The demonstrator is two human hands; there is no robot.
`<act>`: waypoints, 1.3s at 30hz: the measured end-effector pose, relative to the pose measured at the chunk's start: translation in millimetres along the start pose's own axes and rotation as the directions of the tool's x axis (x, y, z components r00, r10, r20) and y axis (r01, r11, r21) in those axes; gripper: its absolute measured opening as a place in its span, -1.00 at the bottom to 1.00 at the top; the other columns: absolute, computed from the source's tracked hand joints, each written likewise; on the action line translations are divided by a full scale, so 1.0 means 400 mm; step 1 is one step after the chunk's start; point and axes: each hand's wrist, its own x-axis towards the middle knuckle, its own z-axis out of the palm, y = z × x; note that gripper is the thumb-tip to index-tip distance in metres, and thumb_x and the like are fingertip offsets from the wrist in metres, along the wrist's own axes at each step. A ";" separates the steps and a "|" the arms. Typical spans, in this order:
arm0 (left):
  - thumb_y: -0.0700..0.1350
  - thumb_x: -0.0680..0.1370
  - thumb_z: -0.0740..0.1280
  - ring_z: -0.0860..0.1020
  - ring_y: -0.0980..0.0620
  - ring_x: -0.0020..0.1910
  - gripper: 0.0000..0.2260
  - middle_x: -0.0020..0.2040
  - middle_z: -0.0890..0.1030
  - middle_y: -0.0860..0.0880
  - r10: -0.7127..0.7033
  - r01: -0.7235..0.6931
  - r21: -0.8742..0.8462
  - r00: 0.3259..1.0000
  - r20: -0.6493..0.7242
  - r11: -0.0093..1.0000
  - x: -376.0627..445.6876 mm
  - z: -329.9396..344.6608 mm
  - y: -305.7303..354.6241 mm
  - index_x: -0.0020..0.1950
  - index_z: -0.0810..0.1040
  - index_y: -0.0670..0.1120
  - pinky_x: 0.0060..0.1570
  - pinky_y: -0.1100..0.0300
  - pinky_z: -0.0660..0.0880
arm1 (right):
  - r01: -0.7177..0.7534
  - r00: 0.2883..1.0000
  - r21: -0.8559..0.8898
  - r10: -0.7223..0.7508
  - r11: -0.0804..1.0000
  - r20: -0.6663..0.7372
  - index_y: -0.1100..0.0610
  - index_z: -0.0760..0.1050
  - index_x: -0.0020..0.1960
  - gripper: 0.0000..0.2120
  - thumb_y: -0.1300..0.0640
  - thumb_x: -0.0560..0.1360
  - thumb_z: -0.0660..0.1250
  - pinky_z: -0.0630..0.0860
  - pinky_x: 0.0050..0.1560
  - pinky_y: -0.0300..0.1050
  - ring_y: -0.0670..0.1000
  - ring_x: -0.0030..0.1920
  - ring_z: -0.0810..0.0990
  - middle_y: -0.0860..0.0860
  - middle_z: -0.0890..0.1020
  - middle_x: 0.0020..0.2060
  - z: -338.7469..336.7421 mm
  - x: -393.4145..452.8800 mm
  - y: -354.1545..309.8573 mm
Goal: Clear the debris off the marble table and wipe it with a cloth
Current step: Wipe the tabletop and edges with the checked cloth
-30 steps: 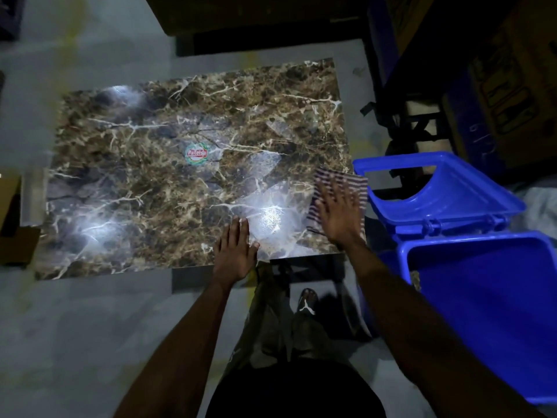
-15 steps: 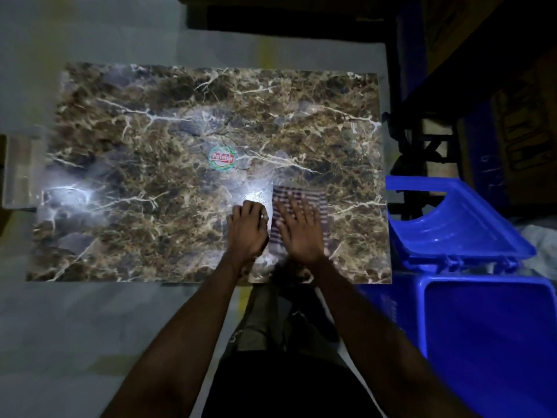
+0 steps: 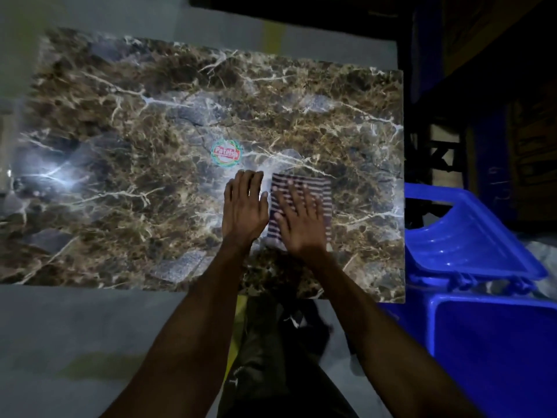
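Right hand point(image 3: 301, 227) has slid the striped cloth point(image 3: 324, 191) leftward from the worktop's right edge, fingers flat on it, beside the flat-pressed left hand point(image 3: 244, 206), round sticker point(image 3: 226, 154) just beyond on the marble worktop point(image 3: 120, 146), blue bin point(image 3: 497, 342) open at right.

Striped cloth point(image 3: 301, 203) flat on marble table point(image 3: 150, 116) — right of centre.

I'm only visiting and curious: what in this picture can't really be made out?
- Marble table: the head view's left edge cuts it off, and glare whitens patches.
- Striped cloth: the right hand pressing on it hides its middle.
- Round sticker: small print too tiny.
- Blue bin: inside too dark, cut by the right edge.
- Left hand: what is under its palm.
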 end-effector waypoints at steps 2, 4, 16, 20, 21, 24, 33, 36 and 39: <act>-0.03 0.72 0.13 0.23 -0.10 0.60 -0.56 0.59 0.32 -0.09 0.003 -0.003 -0.020 1.000 0.013 1.000 0.002 0.007 -0.006 0.60 0.28 -0.09 0.56 -0.10 0.15 | -0.008 1.000 0.025 0.008 1.000 0.002 -0.16 0.01 0.68 -0.48 -0.16 0.74 -0.03 0.00 0.62 0.25 0.10 0.68 -0.08 -0.02 0.01 0.68 0.005 0.067 -0.015; -0.03 0.72 0.10 0.18 -0.06 0.63 -0.54 0.63 0.27 -0.07 0.000 0.001 -0.042 1.000 0.029 0.999 0.005 0.004 -0.008 0.63 0.24 -0.09 0.59 -0.07 0.11 | -0.035 0.999 0.028 0.035 0.999 -0.006 -0.16 0.02 0.68 -0.48 -0.18 0.74 -0.05 0.01 0.62 0.24 0.10 0.68 -0.07 -0.03 0.03 0.68 0.002 0.118 -0.012; 0.02 0.73 0.06 0.21 -0.04 0.62 -0.54 0.61 0.32 -0.04 -0.001 0.000 -0.083 1.000 -0.008 0.997 0.000 0.013 -0.014 0.61 0.31 -0.06 0.57 -0.09 0.15 | 0.040 0.999 0.046 -0.040 0.998 -0.007 -0.14 0.02 0.68 -0.48 -0.15 0.74 -0.05 -0.03 0.62 0.24 0.14 0.68 -0.07 -0.02 0.01 0.68 0.009 0.004 -0.003; 0.00 0.71 0.11 0.28 -0.06 0.59 -0.56 0.57 0.37 -0.06 0.007 -0.011 -0.078 0.998 -0.056 0.997 0.002 0.020 -0.015 0.58 0.37 -0.08 0.54 -0.09 0.21 | -0.030 0.999 0.037 0.030 0.999 -0.009 -0.16 0.02 0.68 -0.48 -0.21 0.74 -0.14 0.01 0.61 0.25 0.12 0.68 -0.06 -0.04 0.02 0.68 -0.005 0.106 0.032; -0.01 0.70 0.12 0.28 -0.06 0.59 -0.55 0.57 0.38 -0.05 0.006 -0.010 -0.079 0.998 -0.058 0.997 0.002 0.022 -0.015 0.57 0.38 -0.08 0.53 -0.09 0.22 | -0.056 0.998 0.034 0.056 0.998 -0.014 -0.17 -0.01 0.68 -0.48 -0.21 0.74 -0.15 0.00 0.62 0.25 0.12 0.68 -0.07 -0.04 0.00 0.68 -0.009 0.118 0.046; -0.01 0.69 0.12 0.26 -0.05 0.59 -0.55 0.57 0.38 -0.04 0.008 -0.013 -0.077 0.998 -0.063 0.997 0.004 0.025 -0.014 0.58 0.38 -0.07 0.53 -0.10 0.22 | -0.125 0.991 0.031 0.126 0.992 -0.046 -0.19 -0.07 0.68 -0.48 -0.21 0.75 -0.11 -0.06 0.63 0.23 0.09 0.68 -0.13 -0.06 -0.04 0.69 -0.022 0.098 0.083; 0.01 0.68 0.11 0.28 -0.06 0.58 -0.54 0.57 0.39 -0.05 -0.005 0.002 -0.056 0.999 -0.041 0.998 0.008 0.023 -0.012 0.56 0.39 -0.07 0.52 -0.11 0.23 | -0.041 0.999 0.017 0.042 0.999 -0.010 -0.18 -0.03 0.68 -0.47 -0.19 0.74 -0.07 -0.10 0.62 0.19 0.13 0.68 -0.06 -0.03 -0.01 0.68 0.007 0.038 -0.001; 0.02 0.69 0.09 0.24 -0.04 0.60 -0.53 0.58 0.36 -0.04 0.001 -0.002 -0.048 1.000 -0.025 0.999 0.006 0.019 -0.015 0.58 0.37 -0.07 0.54 -0.10 0.21 | 0.001 1.000 0.024 -0.001 1.000 -0.001 -0.15 0.07 0.67 -0.48 -0.18 0.73 -0.01 -0.01 0.62 0.24 0.14 0.67 0.00 -0.02 0.06 0.68 0.003 0.123 0.018; 0.00 0.68 0.14 0.23 -0.03 0.61 -0.54 0.58 0.36 -0.02 -0.008 0.006 -0.055 0.999 -0.036 0.998 0.006 0.017 -0.010 0.57 0.37 -0.05 0.54 -0.10 0.19 | -0.046 0.998 0.015 0.047 0.999 -0.030 -0.15 0.05 0.68 -0.48 -0.17 0.74 -0.05 0.01 0.62 0.24 0.15 0.67 0.00 -0.02 0.06 0.68 -0.017 0.173 0.085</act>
